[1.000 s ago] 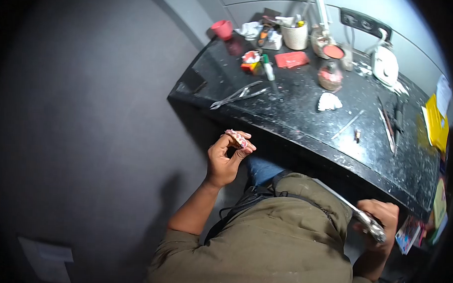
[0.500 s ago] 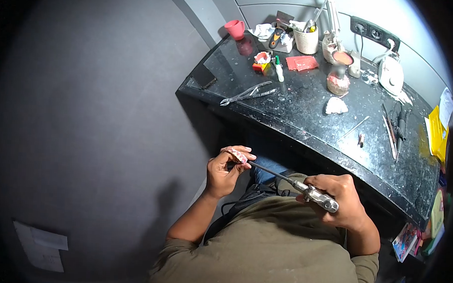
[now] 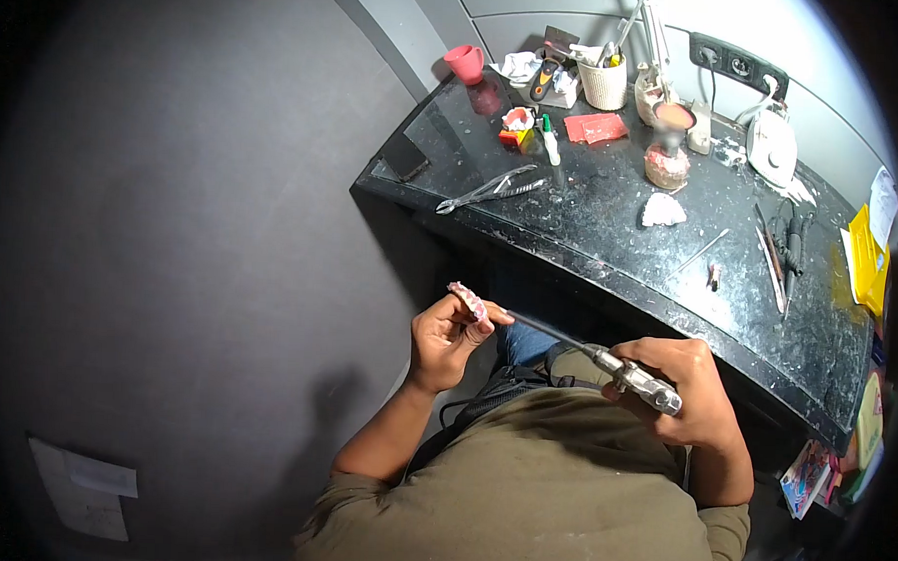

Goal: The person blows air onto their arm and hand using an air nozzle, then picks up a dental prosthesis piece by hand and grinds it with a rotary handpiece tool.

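Note:
Between the fingers and thumb of my left hand (image 3: 442,345) is a pink-and-white denture (image 3: 468,299), lifted above my lap. My right hand (image 3: 678,387) is wrapped around the silvery body of what looks like a blow gun (image 3: 635,378). Its long, thin dark nozzle points left, and the tip comes close to the denture and the left fingertips. Whether the tip touches anything, I cannot tell. The right fingertips are partly hidden behind the metal body.
On the black desk (image 3: 609,222) lie forceps (image 3: 487,190), a white plaster cast (image 3: 663,210), red wax sheets (image 3: 595,127) and slim tools (image 3: 770,272). A red cup (image 3: 464,63) and a holder (image 3: 604,84) stand behind. The desk's front edge runs just beyond my hands.
The denture has turned more upright in my left fingers, showing more of its length. My right hand and the blow gun have shifted slightly right.

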Demonstrator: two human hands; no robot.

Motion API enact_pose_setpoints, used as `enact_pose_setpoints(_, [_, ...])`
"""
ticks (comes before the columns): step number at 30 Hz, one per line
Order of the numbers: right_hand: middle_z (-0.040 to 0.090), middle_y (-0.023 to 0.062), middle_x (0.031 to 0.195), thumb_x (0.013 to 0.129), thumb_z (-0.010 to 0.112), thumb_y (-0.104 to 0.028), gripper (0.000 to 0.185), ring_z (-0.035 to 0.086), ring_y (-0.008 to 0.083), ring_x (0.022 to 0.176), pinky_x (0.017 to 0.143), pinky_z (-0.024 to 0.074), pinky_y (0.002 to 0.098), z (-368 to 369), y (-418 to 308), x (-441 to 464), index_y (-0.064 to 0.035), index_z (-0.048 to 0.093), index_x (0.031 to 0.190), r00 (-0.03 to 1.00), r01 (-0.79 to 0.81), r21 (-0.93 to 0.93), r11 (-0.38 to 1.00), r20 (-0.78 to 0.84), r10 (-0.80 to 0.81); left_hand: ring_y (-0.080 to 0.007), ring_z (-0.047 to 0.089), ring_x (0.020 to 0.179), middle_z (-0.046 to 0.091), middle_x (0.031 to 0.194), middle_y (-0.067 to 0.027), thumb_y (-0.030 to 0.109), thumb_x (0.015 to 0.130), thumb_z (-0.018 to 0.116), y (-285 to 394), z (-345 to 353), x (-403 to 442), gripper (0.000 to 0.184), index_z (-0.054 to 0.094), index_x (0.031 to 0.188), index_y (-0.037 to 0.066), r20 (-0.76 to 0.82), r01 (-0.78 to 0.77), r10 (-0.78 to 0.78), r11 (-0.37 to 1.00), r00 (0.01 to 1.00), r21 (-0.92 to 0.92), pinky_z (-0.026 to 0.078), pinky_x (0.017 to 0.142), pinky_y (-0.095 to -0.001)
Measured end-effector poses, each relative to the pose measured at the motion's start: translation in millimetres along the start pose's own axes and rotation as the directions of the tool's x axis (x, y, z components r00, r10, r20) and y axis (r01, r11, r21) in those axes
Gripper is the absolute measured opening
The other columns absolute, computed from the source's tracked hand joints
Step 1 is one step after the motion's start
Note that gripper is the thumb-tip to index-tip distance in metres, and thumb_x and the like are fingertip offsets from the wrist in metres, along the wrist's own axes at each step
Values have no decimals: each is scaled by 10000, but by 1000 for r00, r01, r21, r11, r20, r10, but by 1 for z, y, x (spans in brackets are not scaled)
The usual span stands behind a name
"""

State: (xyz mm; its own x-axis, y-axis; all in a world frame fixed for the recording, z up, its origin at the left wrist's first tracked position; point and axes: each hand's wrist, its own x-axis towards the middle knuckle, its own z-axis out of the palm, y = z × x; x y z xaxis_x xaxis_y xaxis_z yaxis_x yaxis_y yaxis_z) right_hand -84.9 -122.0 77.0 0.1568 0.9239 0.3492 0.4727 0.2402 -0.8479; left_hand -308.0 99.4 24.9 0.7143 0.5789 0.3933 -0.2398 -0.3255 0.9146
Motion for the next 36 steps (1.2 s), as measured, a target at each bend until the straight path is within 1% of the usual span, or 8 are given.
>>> enact_pose_setpoints(3, [717, 136, 820, 657, 774, -71, 347, 725, 289, 716, 662, 546, 324, -8, -5, -5, 8, 694, 986, 996, -86, -59, 995, -42, 84, -218, 694, 936, 712, 946, -161, 145, 977, 669, 5, -1, -2, 196, 606, 906, -27, 38, 70, -67, 993, 997, -100, 543, 866, -347])
enact_pose_setpoints(9, [713, 105, 770, 649, 806, -46, 289, 719, 215, 652, 603, 530, 282, -10, -1, -16, -5, 702, 916, 986, 44, -62, 997, -159, -53, -188, 683, 884, 717, 871, -131, 157, 995, 645, 18, 5, 4, 217, 634, 888, -32, 25, 3, -5, 998, 1000, 70, 548, 778, -322])
enact_pose_setpoints(11, [708, 100, 756, 634, 798, -37, 270, 715, 201, 632, 579, 524, 273, -12, -4, -20, -10, 696, 882, 982, 44, -48, 998, -179, -52, -200, 674, 808, 708, 865, -176, 100, 1004, 616, 22, 3, 10, 205, 591, 848, -32, 104, -166, 138, 925, 985, 342, 532, 769, -328])
enact_pose_setpoints(14, [701, 102, 743, 612, 777, -25, 270, 715, 214, 619, 568, 524, 272, -13, -9, -25, -7, 687, 866, 986, 44, -79, 996, -160, -56, -191, 635, 806, 739, 862, -89, 120, 953, 677, 25, 4, 16, 173, 662, 820, 10, 71, -207, 196, 878, 978, 433, 477, 841, -326])
enact_pose_setpoints(20, [704, 104, 729, 606, 771, -23, 282, 730, 247, 648, 590, 542, 292, -8, -10, -27, -3, 687, 875, 986, 4, -83, 997, -167, -18, -257, 667, 915, 737, 932, -140, 96, 875, 724, 34, 11, 25, 169, 618, 782, 4, 279, -419, 313, 708, 908, 569, 427, 930, -391])
enact_pose_setpoints(30, [680, 112, 745, 643, 859, -67, 316, 675, 240, 595, 557, 502, 300, -10, -10, -23, 1, 684, 897, 978, 7, -150, 989, -204, -38, -290, 648, 1001, 731, 1076, -115, 88, 837, 722, 37, 19, 22, 77, 687, 826, 20, 407, -521, 329, 459, 852, 719, 433, 930, -408])
enact_pose_setpoints(33, [680, 100, 758, 645, 875, -105, 327, 666, 228, 588, 547, 496, 290, -8, -3, -22, -14, 686, 896, 964, 86, -148, 985, -236, -120, -255, 653, 1024, 717, 1102, -140, 124, 877, 712, 25, 11, 23, 117, 685, 900, 13, 409, -542, 359, 475, 839, 693, 490, 891, -379])
enact_pose_setpoints(36, [676, 87, 756, 651, 879, -134, 335, 657, 214, 581, 535, 490, 283, -6, 5, -25, -25, 683, 900, 949, 161, -152, 975, -248, -195, -201, 675, 964, 690, 1082, -196, 252, 1037, 555, 13, 13, 17, 273, 628, 1026, -11, -37, 64, -61, 994, 997, 85, 583, 758, -293])
